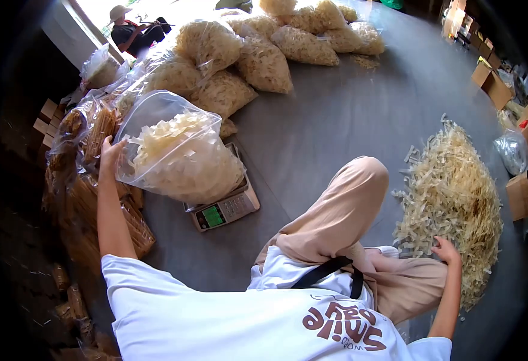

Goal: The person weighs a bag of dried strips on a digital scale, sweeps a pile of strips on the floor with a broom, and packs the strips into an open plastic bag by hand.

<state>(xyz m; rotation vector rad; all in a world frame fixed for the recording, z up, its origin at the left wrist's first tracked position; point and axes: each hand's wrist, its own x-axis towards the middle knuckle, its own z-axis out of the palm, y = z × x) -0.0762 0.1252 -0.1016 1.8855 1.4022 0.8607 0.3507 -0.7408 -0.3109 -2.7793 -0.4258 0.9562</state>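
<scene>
My left hand [112,155] grips the rim of a clear plastic bag [183,174] at its left side. The bag's mouth gapes open, and pale yellowish dried strips [170,141] fill much of it. Its base rests on a digital scale [234,206] with a lit green display; the digits are too small to read. On the right, my right hand [446,249] is at the near-left edge of a loose pile of the same strips [456,204]. Its visible fingers are bent and apart, touching the strips, and I see nothing held in them.
Several filled bags of strips [264,63] are heaped beyond the scale. Bundled brown sticks in plastic [101,204] lie along the left. Cardboard boxes [493,84] line the right side of the grey floor [348,114]. Another person [134,33] sits at the far left.
</scene>
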